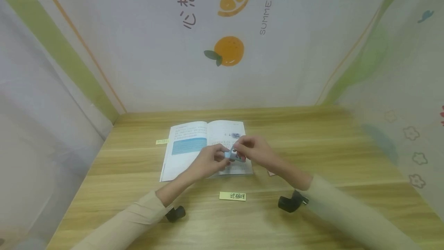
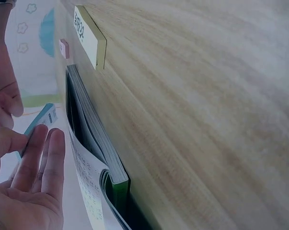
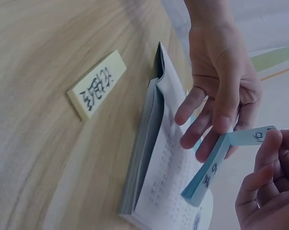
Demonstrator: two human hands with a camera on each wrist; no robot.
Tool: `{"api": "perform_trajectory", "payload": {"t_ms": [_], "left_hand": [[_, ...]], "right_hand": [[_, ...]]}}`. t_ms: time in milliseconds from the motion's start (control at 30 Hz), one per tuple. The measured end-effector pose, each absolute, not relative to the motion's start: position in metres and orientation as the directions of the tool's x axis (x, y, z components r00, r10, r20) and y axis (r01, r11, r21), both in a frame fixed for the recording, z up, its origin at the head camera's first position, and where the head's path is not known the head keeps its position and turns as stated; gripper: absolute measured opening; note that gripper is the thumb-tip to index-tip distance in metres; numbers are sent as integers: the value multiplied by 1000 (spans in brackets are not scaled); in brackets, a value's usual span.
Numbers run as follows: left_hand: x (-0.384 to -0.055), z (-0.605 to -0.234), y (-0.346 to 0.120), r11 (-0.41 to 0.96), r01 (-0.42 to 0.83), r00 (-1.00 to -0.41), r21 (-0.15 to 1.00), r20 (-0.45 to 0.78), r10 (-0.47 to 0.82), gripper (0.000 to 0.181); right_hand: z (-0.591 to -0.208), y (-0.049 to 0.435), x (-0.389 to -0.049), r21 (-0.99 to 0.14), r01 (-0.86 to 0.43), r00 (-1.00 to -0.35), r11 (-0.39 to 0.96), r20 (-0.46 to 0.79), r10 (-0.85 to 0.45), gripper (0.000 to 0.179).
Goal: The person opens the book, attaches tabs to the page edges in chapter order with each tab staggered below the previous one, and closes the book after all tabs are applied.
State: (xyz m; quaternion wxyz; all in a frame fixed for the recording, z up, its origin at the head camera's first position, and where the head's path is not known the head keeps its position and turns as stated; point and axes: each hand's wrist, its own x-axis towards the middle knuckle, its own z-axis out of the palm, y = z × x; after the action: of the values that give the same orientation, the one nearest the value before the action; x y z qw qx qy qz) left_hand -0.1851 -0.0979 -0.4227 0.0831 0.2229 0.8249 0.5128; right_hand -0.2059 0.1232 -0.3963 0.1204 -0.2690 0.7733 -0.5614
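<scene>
Above the book (image 1: pixel 180 164) — yellow pad (image 1: pixel 232 196) nearby — the left hand (image 1: pixel 209 160) pinches a blue pad (image 3: pixel 202 179), the right hand (image 1: pixel 259 152) its lifted sheet (image 3: pixel 246 137).

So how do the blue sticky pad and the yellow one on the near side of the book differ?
The blue pad is held up in the left hand; the yellow pad lies on the table, touched by neither hand. A strip of the blue pad is bent away, its end pinched by the right hand, while the yellow pad is flat. Both are narrow and written on in a dark colour.
</scene>
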Motion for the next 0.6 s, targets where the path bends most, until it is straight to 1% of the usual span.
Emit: {"api": "perform_trajectory", "payload": {"t_ms": [133, 333, 467, 600], "left_hand": [[-184, -422, -98, 349, 259, -885, 901, 77, 459, 17], [-183, -422, -99, 335, 234, -886, 913, 59, 460, 13], [-182, -420, -101, 372, 237, -890, 897, 48, 453, 11], [-179, -417, -107, 427, 236, -897, 873, 26, 442, 16]], "right_hand": [[-394, 121, -206, -926, -303, -824, 226, 136, -549, 26], [-390, 121, -205, -930, -299, -829, 215, 141, -541, 22], [-389, 125, -205, -930, -302, -832, 211, 149, -534, 22], [-382, 135, -207, -941, -258, -865, 219, 123, -487, 23]]}}
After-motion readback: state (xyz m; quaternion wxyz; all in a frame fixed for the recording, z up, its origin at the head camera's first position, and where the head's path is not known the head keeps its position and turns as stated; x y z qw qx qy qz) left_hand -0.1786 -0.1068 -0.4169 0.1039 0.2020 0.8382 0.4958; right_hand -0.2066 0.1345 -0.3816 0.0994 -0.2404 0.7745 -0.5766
